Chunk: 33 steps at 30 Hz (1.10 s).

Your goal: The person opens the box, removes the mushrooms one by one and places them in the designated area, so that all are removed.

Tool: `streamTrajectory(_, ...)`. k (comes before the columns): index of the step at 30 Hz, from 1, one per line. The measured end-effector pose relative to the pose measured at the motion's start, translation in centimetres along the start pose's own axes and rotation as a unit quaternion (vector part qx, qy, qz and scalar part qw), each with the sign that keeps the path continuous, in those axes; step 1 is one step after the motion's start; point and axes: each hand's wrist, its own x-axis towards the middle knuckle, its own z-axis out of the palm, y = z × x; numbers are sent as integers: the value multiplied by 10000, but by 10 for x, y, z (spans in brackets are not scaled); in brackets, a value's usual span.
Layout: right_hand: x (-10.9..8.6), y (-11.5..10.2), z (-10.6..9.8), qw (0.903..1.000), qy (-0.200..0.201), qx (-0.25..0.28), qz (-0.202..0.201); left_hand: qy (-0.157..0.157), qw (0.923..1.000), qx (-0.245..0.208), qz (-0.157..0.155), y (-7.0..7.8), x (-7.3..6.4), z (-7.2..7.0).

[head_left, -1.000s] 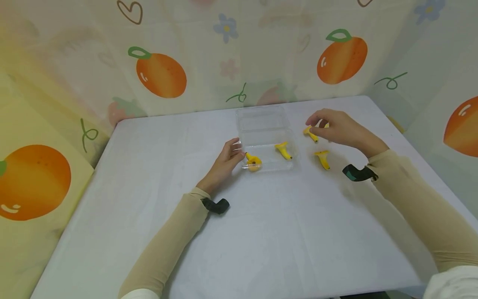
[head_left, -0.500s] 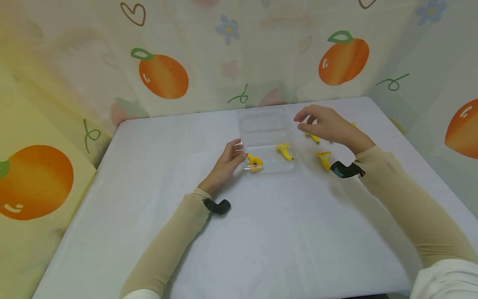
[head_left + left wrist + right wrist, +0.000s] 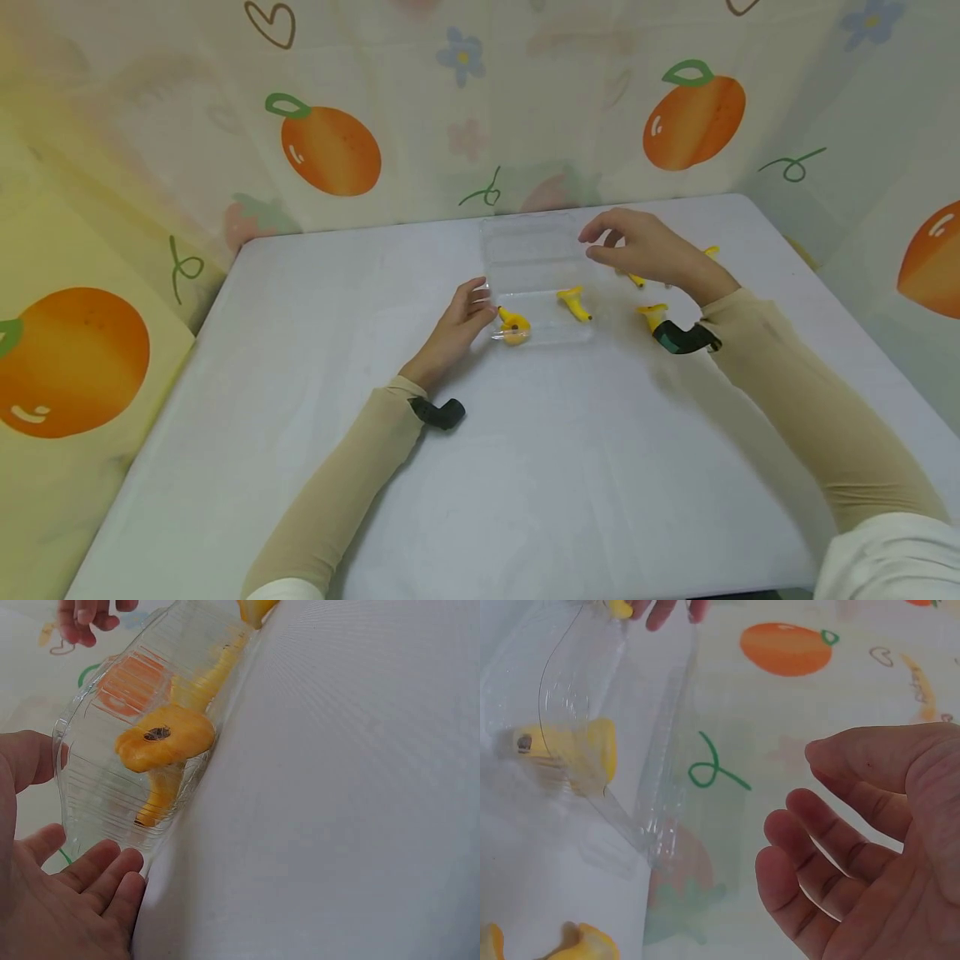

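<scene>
A clear plastic clamshell box lies on the table, its lid folded back. Inside are two yellow trumpet-shaped mushrooms: one with a dark spot at the left, another at the right. My left hand touches the box's left side with extended fingers; the left wrist view shows fingertips by its wall. Above the table, right of the lid, hovers my right hand, fingers loosely bent with nothing between them. Beneath or beside it lie more mushrooms, partly hidden by the hand and wrist camera.
A white cloth covers the table. A fabric backdrop printed with oranges rises along the back and sides. Another yellow piece lies behind the right wrist. Black wrist cameras stick out from both sleeves.
My right hand has moved left from over the loose mushrooms toward the lid. The left hand stays at the box, and the mushrooms inside have kept their places.
</scene>
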Motion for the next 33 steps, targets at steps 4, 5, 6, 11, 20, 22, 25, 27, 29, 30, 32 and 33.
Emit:
streamTrajectory(4, 5, 1, 5, 10000, 1, -9, -88, 28, 10000, 39, -2, -1, 0, 0)
streamTrajectory(5, 6, 0, 6, 9999, -5, -32, -102, 36, 10000, 40, 4, -1, 0, 0)
streamTrajectory(6, 7, 0, 7, 9999, -12, -59, -109, 38, 10000, 30, 16, -1, 0, 0)
streamTrajectory(11, 12, -2, 12, 9999, -150, -53, -65, 17, 10000, 30, 79, -2, 1, 0)
streamTrajectory(20, 19, -2, 24, 9992, -324, 10, -233, 16, 10000, 1, 51, -3, 1, -1)
streamTrajectory(22, 20, -1, 26, 9991, -331, -16, -258, 13, 10000, 5, 34, -4, 2, -1)
streamTrajectory(25, 22, 1, 29, 9989, -383, -73, -268, 13, 10000, 29, 45, -5, 3, -1)
streamTrajectory(27, 24, 3, 31, 9987, -437, -80, -230, 9, 10000, 45, 70, -5, 3, -1)
streamTrajectory(29, 24, 4, 32, 9987, -479, -85, -179, 23, 10000, 28, 90, -5, 3, -1)
streamTrajectory(30, 25, 5, 33, 9986, -501, -83, -157, 26, 9999, 5, 97, -5, 3, -1)
streamTrajectory(32, 26, 6, 35, 9985, -533, -79, -113, 29, 9999, -7, 106, -4, 2, -1)
streamTrajectory(33, 27, 6, 36, 9984, -545, -87, -91, 32, 9999, -19, 102, -4, 2, -1)
